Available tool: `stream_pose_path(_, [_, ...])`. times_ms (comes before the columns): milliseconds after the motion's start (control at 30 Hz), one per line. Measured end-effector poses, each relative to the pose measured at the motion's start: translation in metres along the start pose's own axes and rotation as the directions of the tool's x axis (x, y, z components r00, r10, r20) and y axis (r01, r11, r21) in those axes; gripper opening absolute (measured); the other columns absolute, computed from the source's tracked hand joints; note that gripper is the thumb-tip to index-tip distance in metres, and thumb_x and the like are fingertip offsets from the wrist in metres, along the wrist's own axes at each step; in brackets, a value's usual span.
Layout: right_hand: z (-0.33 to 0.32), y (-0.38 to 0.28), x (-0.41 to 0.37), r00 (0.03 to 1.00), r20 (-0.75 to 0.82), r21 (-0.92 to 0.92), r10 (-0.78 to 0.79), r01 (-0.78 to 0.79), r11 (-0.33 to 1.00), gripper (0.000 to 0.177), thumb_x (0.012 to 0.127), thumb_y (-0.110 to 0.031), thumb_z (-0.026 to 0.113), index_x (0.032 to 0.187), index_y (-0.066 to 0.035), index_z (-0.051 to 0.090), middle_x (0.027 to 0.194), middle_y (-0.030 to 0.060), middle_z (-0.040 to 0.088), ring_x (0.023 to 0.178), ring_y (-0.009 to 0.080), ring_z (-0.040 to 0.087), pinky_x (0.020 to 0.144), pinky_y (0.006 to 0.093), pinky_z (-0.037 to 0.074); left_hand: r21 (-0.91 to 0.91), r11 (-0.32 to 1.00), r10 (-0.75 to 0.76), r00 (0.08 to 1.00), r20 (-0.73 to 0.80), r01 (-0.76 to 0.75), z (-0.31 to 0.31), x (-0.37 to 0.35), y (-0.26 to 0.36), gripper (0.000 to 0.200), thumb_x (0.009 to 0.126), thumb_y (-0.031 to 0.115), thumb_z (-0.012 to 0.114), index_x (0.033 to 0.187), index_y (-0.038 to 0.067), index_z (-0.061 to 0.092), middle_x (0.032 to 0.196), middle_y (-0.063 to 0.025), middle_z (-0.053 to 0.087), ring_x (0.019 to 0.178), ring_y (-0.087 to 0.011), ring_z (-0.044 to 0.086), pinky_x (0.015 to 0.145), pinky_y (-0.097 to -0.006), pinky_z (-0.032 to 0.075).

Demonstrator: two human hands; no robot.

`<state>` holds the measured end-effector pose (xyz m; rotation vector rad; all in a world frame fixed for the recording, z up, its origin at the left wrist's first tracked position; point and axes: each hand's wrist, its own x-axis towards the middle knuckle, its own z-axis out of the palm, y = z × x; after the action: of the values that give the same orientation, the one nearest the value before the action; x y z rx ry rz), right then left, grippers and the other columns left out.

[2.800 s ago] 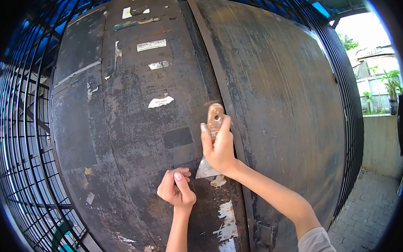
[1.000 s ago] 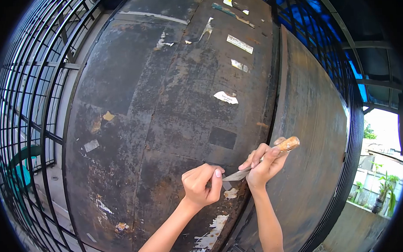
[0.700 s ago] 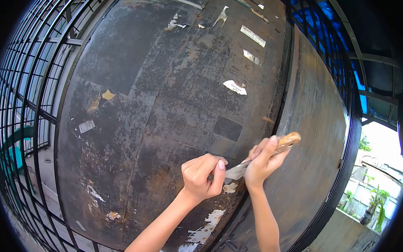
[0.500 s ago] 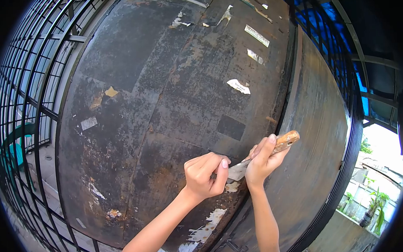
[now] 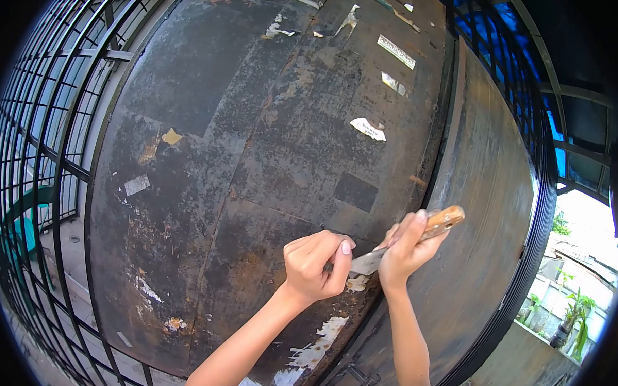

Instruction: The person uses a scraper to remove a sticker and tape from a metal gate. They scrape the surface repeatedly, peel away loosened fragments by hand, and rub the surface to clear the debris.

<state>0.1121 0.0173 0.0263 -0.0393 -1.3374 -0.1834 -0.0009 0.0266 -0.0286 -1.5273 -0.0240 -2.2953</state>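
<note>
A dark, rusty metal gate panel (image 5: 240,168) fills the view, dotted with torn paper sticker remains. My right hand (image 5: 405,252) grips a scraper (image 5: 392,248) by its wooden handle, the metal blade laid flat against the panel. The blade tip lies next to a pale sticker scrap (image 5: 356,283). My left hand (image 5: 316,264) is curled just left of the blade, thumb and fingers pinched together at the panel surface; whether they hold a bit of sticker I cannot tell.
White sticker remains (image 5: 368,129) sit higher up, more peeled paper (image 5: 314,349) lies below my hands. A second gate leaf (image 5: 486,207) stands to the right, black bars (image 5: 36,168) to the left. A low wall and plants (image 5: 572,313) are at lower right.
The view tilted and swung left since 2.8 s ago. The scraper turned from handle-up to a slanted, nearly level hold. Over the last second both hands stayed almost still at the same spot.
</note>
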Motion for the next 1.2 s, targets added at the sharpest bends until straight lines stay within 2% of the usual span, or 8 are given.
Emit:
stream_pose_path(67, [0.003, 0.001, -0.006, 0.994, 0.107, -0.041, -0.031, 0.035, 0.999, 0.016, 0.096, -0.016, 0.043, 0.103, -0.006, 0.033, 0.054, -0.0023, 0.037, 0.039, 0.0034, 0.033, 0.036, 0.0199, 0.031, 0.015, 1.000, -0.002, 1.000, 0.000, 0.002, -0.001, 0.003, 0.003, 0.014, 0.078, -0.001, 0.051, 0.067, 0.000, 0.060, 0.054, -0.0064, 0.056, 0.042, -0.0152, 0.051, 0.042, -0.0254, 0.039])
stream_pose_path(200, [-0.006, 0.008, 0.019, 0.987, -0.104, 0.047, 0.119, -0.115, 0.992, 0.033, 0.094, -0.010, 0.044, 0.120, 0.000, 0.027, 0.065, 0.0011, 0.043, 0.040, 0.0047, 0.040, 0.036, 0.0190, 0.036, 0.007, 1.000, 0.008, 1.000, -0.020, -0.008, 0.002, 0.001, 0.001, 0.014, 0.078, -0.001, 0.051, 0.067, 0.000, 0.060, 0.054, -0.0061, 0.056, 0.041, -0.0152, 0.050, 0.042, -0.0253, 0.039])
stream_pose_path(333, [0.002, 0.002, -0.001, 0.997, 0.074, -0.052, 0.025, -0.021, 0.998, 0.032, 0.096, -0.016, 0.044, 0.118, 0.001, 0.029, 0.061, -0.0002, 0.043, 0.042, 0.0044, 0.041, 0.038, 0.0188, 0.035, 0.019, 1.000, 0.007, 1.000, -0.004, -0.007, 0.001, 0.002, 0.002, 0.014, 0.078, -0.001, 0.051, 0.067, 0.000, 0.060, 0.054, -0.0061, 0.056, 0.041, -0.0150, 0.050, 0.042, -0.0252, 0.039])
stream_pose_path(433, [0.000, 0.009, 0.017, 0.992, -0.095, 0.018, 0.079, -0.078, 0.997, 0.026, 0.096, -0.014, 0.044, 0.114, -0.002, 0.031, 0.055, -0.0023, 0.037, 0.039, 0.0038, 0.037, 0.036, 0.0194, 0.035, 0.024, 1.000, -0.002, 1.000, -0.004, 0.002, 0.000, 0.001, 0.003, 0.014, 0.078, -0.001, 0.051, 0.067, 0.000, 0.060, 0.055, -0.0062, 0.056, 0.041, -0.0148, 0.050, 0.042, -0.0252, 0.039])
stream_pose_path(567, [0.007, 0.006, -0.004, 0.999, 0.033, -0.089, 0.020, -0.017, 0.996, 0.014, 0.096, -0.016, 0.043, 0.099, -0.006, 0.034, 0.055, -0.0034, 0.036, 0.040, 0.0033, 0.032, 0.036, 0.0199, 0.030, 0.012, 1.000, 0.001, 1.000, -0.012, -0.001, 0.001, 0.001, 0.002, 0.013, 0.078, -0.001, 0.051, 0.067, 0.000, 0.060, 0.054, -0.0063, 0.056, 0.041, -0.0148, 0.050, 0.042, -0.0253, 0.039])
stream_pose_path(700, [-0.002, 0.010, 0.014, 0.992, -0.094, 0.009, 0.080, -0.079, 0.997, 0.028, 0.096, -0.016, 0.044, 0.116, -0.003, 0.030, 0.060, -0.0013, 0.039, 0.040, 0.0042, 0.037, 0.036, 0.0201, 0.034, 0.007, 1.000, -0.004, 1.000, -0.019, 0.004, 0.001, 0.002, 0.002, 0.014, 0.078, -0.001, 0.051, 0.067, 0.000, 0.060, 0.054, -0.0064, 0.055, 0.041, -0.0149, 0.050, 0.042, -0.0251, 0.039])
stream_pose_path(833, [0.002, 0.006, 0.005, 0.995, 0.063, -0.054, 0.072, -0.068, 0.996, 0.051, 0.095, -0.013, 0.044, 0.135, -0.001, 0.015, 0.062, -0.0004, 0.042, 0.041, 0.0055, 0.041, 0.035, 0.0193, 0.035, 0.009, 1.000, -0.003, 1.000, -0.015, 0.003, 0.002, 0.002, 0.003, 0.014, 0.078, -0.001, 0.051, 0.067, 0.000, 0.060, 0.054, -0.0063, 0.055, 0.041, -0.0149, 0.050, 0.042, -0.0250, 0.038])
stream_pose_path(1200, [0.002, 0.010, -0.002, 0.994, 0.072, -0.039, 0.076, -0.073, 0.997, 0.044, 0.094, -0.011, 0.046, 0.129, 0.002, 0.023, 0.067, 0.0009, 0.044, 0.042, 0.0059, 0.043, 0.038, 0.0197, 0.037, 0.008, 1.000, -0.010, 1.000, -0.009, 0.010, 0.001, 0.002, 0.002, 0.015, 0.079, 0.000, 0.051, 0.067, -0.001, 0.060, 0.055, -0.0067, 0.056, 0.042, -0.0153, 0.051, 0.043, -0.0251, 0.039])
